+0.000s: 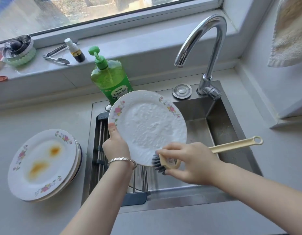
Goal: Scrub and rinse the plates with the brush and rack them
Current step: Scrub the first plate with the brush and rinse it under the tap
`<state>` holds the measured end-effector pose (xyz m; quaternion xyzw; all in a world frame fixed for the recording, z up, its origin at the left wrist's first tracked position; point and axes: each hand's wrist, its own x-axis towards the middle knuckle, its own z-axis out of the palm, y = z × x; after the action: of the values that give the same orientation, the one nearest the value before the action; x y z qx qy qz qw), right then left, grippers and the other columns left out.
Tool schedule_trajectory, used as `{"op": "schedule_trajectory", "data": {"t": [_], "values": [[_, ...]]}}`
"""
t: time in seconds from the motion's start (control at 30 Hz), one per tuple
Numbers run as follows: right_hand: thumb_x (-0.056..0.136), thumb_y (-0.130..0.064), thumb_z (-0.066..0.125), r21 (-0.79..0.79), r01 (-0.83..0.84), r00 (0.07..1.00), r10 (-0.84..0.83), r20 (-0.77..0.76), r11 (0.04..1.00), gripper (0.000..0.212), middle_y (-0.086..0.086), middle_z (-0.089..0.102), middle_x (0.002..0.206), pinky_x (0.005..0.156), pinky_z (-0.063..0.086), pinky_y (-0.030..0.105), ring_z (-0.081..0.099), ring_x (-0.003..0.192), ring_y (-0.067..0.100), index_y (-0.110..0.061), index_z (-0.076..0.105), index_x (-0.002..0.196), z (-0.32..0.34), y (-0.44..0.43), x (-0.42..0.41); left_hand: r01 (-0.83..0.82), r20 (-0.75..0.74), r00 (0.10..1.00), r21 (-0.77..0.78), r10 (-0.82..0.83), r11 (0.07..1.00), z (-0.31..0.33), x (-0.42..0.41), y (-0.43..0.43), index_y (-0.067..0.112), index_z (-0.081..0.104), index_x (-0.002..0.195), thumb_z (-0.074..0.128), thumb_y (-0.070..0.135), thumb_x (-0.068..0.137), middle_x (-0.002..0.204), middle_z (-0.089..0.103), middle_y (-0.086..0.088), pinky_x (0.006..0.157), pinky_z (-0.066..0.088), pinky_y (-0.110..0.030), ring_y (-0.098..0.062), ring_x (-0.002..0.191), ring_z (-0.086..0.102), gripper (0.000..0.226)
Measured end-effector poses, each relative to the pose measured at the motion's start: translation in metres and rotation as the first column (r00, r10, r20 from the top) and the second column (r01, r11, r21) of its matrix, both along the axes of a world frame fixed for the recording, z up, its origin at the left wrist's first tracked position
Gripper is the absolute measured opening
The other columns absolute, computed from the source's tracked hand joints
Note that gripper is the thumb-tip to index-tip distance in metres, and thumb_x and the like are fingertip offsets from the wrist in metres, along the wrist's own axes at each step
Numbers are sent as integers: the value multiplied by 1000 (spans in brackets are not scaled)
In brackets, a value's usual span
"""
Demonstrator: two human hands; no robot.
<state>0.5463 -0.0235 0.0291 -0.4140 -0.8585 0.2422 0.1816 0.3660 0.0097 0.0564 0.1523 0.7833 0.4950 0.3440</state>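
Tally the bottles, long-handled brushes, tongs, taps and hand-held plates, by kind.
Bottles: 2, green soap bottle, small spray bottle
Brushes: 1, brush in right hand
Tongs: 1
Taps: 1
Held plates: 1, plate in left hand
Total: 6

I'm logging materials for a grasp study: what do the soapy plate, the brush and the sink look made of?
Plate: likely glazed ceramic, glossy white with printed flowers. Brush: matte cream plastic handle, grey bristles perhaps silicone. Sink: brushed stainless steel, by its dull grey sheen.

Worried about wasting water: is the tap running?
Off, it seems: no stream falls from the tap, and the sink beneath its spout shows no splash.
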Motion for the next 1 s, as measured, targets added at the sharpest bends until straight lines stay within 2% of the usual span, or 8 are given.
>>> {"op": "schedule_trajectory", "data": {"t": [0.13,0.23,0.33,0.5,0.67,0.73,0.87,1.0], "values": [[80,-47,62,-185,400,915,-381,131,898,47,-13,59,115,70,41,22,61,95,9,-35,56,125,-20,18,36,6,-59,998,-12,-6,1000,-2,-2,-1,10,43,59,40,49,94,63,47,0,29,33,-13,-16,54,45,52],[81,-42,67,-585,658,630,-772,83,474,47,3,63,111,65,41,22,61,83,16,-19,58,121,-30,27,42,43,-41,998,-66,-46,997,-4,-2,-2,12,44,61,38,48,95,65,48,0,39,39,-21,-20,58,47,50],[72,-33,76,-955,254,319,-945,-67,153,34,11,55,63,34,20,16,28,34,6,-7,55,80,-31,30,29,87,59,995,-133,-79,987,-16,-1,-3,12,46,69,37,51,94,71,51,1,58,46,-28,-22,67,53,47],[88,-7,55,-965,-260,118,-993,-26,-6,12,1,55,46,27,14,7,23,22,3,0,55,79,-16,36,20,117,322,945,-144,-65,983,-46,-1,-4,9,57,94,44,52,91,97,63,-6,90,50,-48,-30,92,63,45],[88,2,46,-992,-125,121,-992,-32,17,14,0,53,44,26,13,8,21,24,1,-2,50,76,-14,40,25,364,230,917,-149,-326,919,-51,1,-4,3,47,123,41,43,95,108,62,-12,85,51,-43,-25,89,60,49],[87,4,46,-996,-80,98,-995,-35,27,17,-2,47,41,25,14,9,20,23,1,-4,47,72,-14,43,30,651,-166,724,-156,-669,743,-54,-8,-13,10,25,143,47,52,88,143,39,-7,102,37,-33,-17,120,44,73],[85,6,48,-999,-38,62,-998,-25,23,19,-2,39,45,24,15,10,19,23,1,-7,45,71,-11,45,40,841,-615,-253,-522,-747,145,-51,-4,-27,23,13,146,53,70,65,152,14,6,116,12,-31,-11,142,15,102],[85,7,51,-998,1,138,-989,-62,63,22,0,36,52,25,15,10,20,24,1,-8,44,70,2,43,35,896,-894,-203,-334,-400,293,-64,21,-21,11,64,106,84,20,59,105,71,-5,76,57,-31,-21,95,69,51]]}}
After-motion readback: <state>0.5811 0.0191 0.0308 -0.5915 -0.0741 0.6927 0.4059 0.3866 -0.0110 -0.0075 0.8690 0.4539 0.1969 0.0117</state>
